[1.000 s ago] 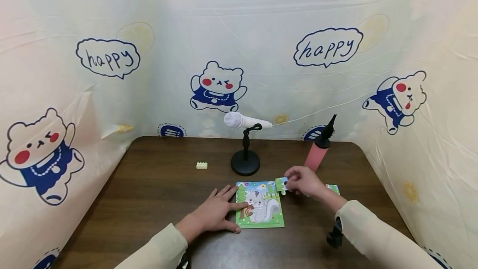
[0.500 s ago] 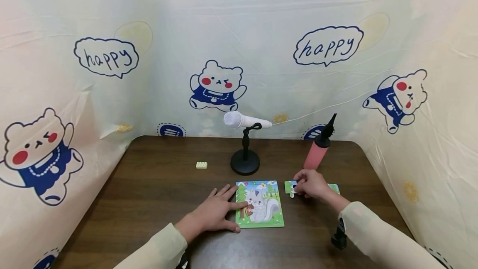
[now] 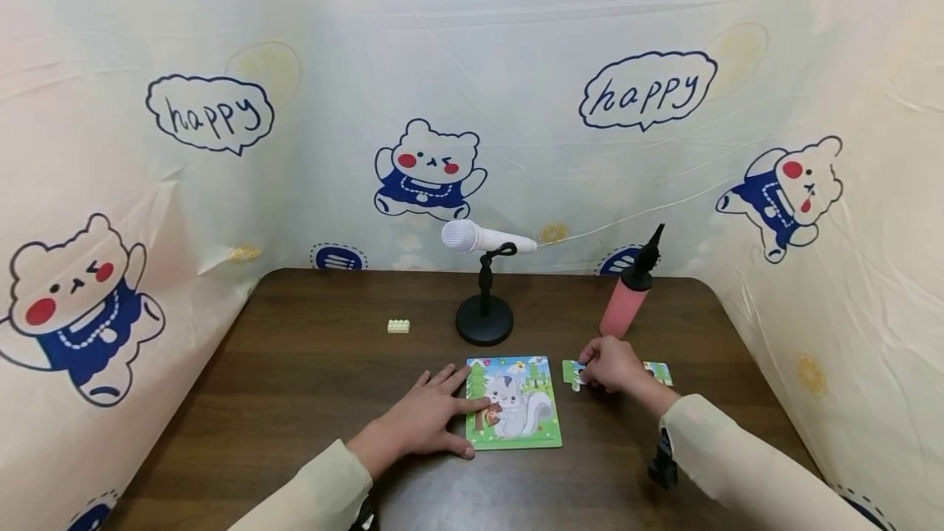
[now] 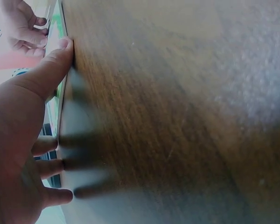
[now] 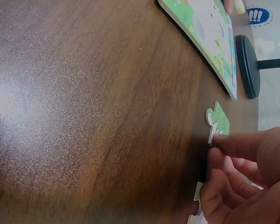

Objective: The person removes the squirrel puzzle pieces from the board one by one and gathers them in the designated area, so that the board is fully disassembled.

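Observation:
A squirrel picture puzzle board (image 3: pixel 519 412) lies on the table in front of the person. The left hand (image 3: pixel 424 416) rests with spread fingers at its left side, the index finger across the picture. In the left wrist view, the thumb (image 4: pixel 56 65) reaches the board's near edge. Right of the board, the right hand (image 3: pixel 614 365) pinches a green and white puzzle piece (image 5: pixel 220 116) between thumb and index finger, low over the table. Another puzzle piece (image 3: pixel 659 372) shows past the right hand, partly hidden by it. The left wrist view also catches the right hand (image 4: pixel 25 30).
Behind the board stands a white microphone (image 3: pixel 490 238) on a black stand (image 3: pixel 484 322). A pink pump (image 3: pixel 623 306) with a black nozzle is just beyond the right hand. A small pale toy brick (image 3: pixel 398 326) lies further left. A printed cloth (image 3: pixel 516 64) hangs along the table's back.
The right hand has carried the pinched puzzle piece from over the board's upper right corner to the table at the right. The left hand stays in place on the board.

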A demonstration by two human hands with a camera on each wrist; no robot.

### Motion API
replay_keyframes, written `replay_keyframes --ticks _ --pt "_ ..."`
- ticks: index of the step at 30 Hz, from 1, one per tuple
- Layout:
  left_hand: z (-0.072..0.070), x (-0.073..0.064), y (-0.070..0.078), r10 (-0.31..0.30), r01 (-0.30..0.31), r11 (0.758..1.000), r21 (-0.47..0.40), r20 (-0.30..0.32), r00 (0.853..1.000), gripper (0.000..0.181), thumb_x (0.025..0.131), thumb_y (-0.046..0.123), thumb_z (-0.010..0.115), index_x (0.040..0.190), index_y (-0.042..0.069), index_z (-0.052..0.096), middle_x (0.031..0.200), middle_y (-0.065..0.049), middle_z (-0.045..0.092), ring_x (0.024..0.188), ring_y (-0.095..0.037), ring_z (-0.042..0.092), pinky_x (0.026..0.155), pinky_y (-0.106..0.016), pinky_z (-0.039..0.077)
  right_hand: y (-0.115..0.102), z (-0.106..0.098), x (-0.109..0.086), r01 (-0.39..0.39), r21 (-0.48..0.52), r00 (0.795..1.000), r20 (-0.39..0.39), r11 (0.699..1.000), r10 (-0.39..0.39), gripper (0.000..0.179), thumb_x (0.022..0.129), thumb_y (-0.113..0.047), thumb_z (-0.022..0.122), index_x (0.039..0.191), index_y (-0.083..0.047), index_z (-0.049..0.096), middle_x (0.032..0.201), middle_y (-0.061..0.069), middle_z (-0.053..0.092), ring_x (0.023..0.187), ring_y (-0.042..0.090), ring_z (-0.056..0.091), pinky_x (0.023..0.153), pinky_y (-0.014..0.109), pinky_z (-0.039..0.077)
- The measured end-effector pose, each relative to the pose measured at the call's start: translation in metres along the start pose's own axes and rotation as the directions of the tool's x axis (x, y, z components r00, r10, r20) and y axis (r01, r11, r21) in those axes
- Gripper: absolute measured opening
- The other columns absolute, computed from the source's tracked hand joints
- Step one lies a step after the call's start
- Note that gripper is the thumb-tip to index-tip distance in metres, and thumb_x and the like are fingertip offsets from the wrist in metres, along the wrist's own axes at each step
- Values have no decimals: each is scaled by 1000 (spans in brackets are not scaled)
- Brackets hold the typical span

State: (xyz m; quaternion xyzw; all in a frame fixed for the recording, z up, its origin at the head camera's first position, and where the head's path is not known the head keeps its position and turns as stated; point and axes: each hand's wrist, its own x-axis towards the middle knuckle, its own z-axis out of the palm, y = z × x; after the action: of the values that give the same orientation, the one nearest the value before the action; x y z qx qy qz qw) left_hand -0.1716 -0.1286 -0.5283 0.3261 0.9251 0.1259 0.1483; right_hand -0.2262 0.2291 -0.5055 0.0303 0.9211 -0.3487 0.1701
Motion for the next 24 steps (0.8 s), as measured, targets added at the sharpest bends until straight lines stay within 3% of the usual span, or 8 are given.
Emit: replay_keyframes --ticks 3,6,8,10,13,18,24 --pt "1 0 -1 11 -11 1000 -6 -7 1000 77 83 74 68 151 49 45 170 -15 23 154 -46 23 114 -74 24 0 -1 -1 28 -1 1000 11 1000 -28 16 87 -9 79 100 -5 72 76 7 68 67 21 64 54 33 53" --pt "4 -2 -2 30 -31 999 -14 -16 999 75 85 73 66 152 51 43 170 -15 22 154 -47 22 115 -74 23 0 -3 -2 134 -15 990 43 991 -133 17 88 -10 78 103 -4 72 78 6 68 67 19 62 58 32 52" --pt "6 -4 -3 48 -49 999 -17 -27 998 73 86 72 65 152 52 41 170 -14 22 154 -45 23 115 -73 22 1 -5 -3 230 -30 971 76 973 -227 17 90 -11 77 105 -4 72 80 4 68 68 18 61 60 30 51" --pt "8 -6 -3 74 -74 997 -11 -42 996 71 88 71 64 153 53 40 170 -13 23 155 -43 24 116 -73 22 0 -6 -5 329 -44 939 115 943 -323 19 91 -11 76 108 -3 71 83 3 69 70 16 61 64 29 51" --pt "11 -8 0 108 -109 994 2 -67 992 69 91 71 61 154 53 38 170 -10 26 155 -38 25 117 -71 21 -6 -6 -10 422 -52 898 161 905 -410 21 92 -13 76 110 -4 71 87 1 68 75 17 61 67 27 51" --pt "14 -5 11 157 -157 988 7 -104 982 67 93 71 58 154 49 41 168 -8 29 154 -32 27 118 -69 22 -23 7 -16 489 -77 861 203 869 -466 23 92 -17 77 111 -7 72 90 -2 65 81 17 59 72 27 50" --pt "16 8 29 216 -211 976 51 -111 970 66 95 70 56 154 45 43 166 -8 33 153 -31 32 119 -65 25 -37 30 -20 497 -135 861 197 857 -469 22 89 -15 81 107 -8 72 87 -4 64 79 13 57 71 29 48"
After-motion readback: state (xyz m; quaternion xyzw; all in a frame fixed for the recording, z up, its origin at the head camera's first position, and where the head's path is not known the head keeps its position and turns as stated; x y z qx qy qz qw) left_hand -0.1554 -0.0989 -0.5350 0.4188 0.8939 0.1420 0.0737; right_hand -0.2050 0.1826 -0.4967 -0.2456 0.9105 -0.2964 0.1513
